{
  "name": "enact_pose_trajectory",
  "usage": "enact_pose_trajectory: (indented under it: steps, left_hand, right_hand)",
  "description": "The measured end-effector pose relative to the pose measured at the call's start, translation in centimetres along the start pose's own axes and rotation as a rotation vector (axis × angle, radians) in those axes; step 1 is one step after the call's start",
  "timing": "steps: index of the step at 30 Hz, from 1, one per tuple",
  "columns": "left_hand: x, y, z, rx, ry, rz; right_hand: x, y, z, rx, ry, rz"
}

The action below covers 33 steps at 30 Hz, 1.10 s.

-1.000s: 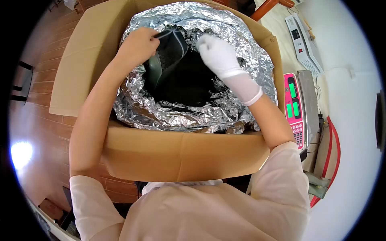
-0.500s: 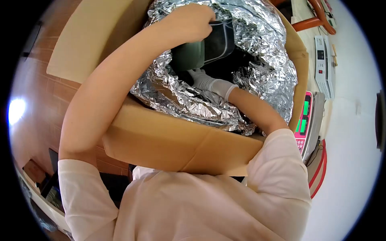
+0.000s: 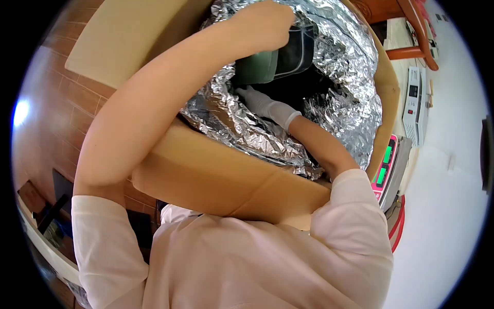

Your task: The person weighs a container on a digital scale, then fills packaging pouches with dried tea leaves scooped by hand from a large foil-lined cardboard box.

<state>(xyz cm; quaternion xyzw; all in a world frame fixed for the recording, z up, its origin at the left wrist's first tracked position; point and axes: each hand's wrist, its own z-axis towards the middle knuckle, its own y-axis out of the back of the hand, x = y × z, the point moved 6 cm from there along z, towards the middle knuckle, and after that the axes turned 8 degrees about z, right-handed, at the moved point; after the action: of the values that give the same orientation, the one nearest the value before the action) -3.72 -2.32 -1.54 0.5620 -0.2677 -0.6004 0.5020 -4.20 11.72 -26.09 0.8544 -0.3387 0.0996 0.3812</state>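
A large cardboard box (image 3: 226,172) lined with crumpled silver foil (image 3: 355,87) stands against my front. My bare left hand (image 3: 267,26) reaches to its far side, fingers closed on the upper edge of a dark, rounded-corner plastic container (image 3: 296,55). This container is tilted, and a grey-green translucent side (image 3: 260,68) shows below my wrist. Lower in the dark opening is my right hand (image 3: 262,104), in a white glove. Its fingers look stretched out toward the left, just under the container and apart from it. The fingertips are partly in shadow.
An open box flap (image 3: 110,41) sticks out at the upper left. On the right are a pink scale with green displays (image 3: 385,167), a white device (image 3: 414,105), a red cable (image 3: 399,226) and a wooden chair part (image 3: 419,36). Brown tiles (image 3: 64,113) cover the floor.
The view has shifted slightly. My left hand and the container have moved a little up and right. My right hand now sits farther below the container's lower edge.
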Motion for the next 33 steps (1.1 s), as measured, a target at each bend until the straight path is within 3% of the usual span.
enact_pose_trajectory:
  steps: [1, 2, 3, 5, 6, 7, 9, 13, 19, 20, 23, 28, 33]
  left_hand:
    - [0.8, -0.6, 0.1, -0.053, 0.004, 0.011]
    - [0.2, -0.2, 0.2, 0.09, 0.05, 0.068]
    - [0.3, -0.6, 0.2, 0.086, 0.066, 0.069]
    - [0.3, -0.1, -0.1, -0.179, 0.011, -0.005]
    - [0.2, 0.5, -0.5, -0.184, 0.027, -0.049]
    - [0.3, 0.9, -0.5, -0.194, 0.04, -0.049]
    - [0.3, 0.3, -0.2, -0.095, 0.024, -0.043]
    - [0.6, -0.7, 0.2, -0.158, 0.007, -0.028]
    - [0.7, -0.2, -0.1, -0.13, 0.022, -0.116]
    - [0.7, -0.5, 0.3, 0.002, 0.066, -0.134]
    - [0.8, -1.7, 0.8, 0.038, 0.09, -0.168]
    - [-0.2, -2.5, 0.7, 0.226, 0.05, -0.176]
    - [-1.7, -2.8, 0.0, 0.276, 0.044, -0.242]
  right_hand:
    - [0.3, 0.0, -0.1, 0.031, 0.026, 0.017]
    - [0.4, -0.3, 0.1, 0.086, 0.0, 0.029]
    - [0.5, -0.3, 0.2, 0.096, 0.009, 0.017]
    - [0.4, -0.3, -0.1, 0.198, 0.007, 0.19]
    - [2.1, 0.9, -1.6, 0.249, 0.025, 0.373]
    - [1.9, 0.8, -2.1, 0.257, 0.027, 0.358]
    - [0.7, 1.8, -3.3, 0.063, -0.155, 0.635]
    - [0.7, 5.9, -6.4, -0.017, -0.09, 1.147]
    - [2.7, 11.1, -13.1, -0.204, -0.02, 1.314]
    - [2.9, 11.6, -14.6, -0.233, -0.049, 1.353]
    - [3.1, 12.8, -18.7, -0.362, -0.158, 1.373]
    - [5.5, 14.9, -22.1, -0.406, 0.242, 1.489]
    - [7.0, 17.0, -22.0, -0.508, 0.337, 1.549]
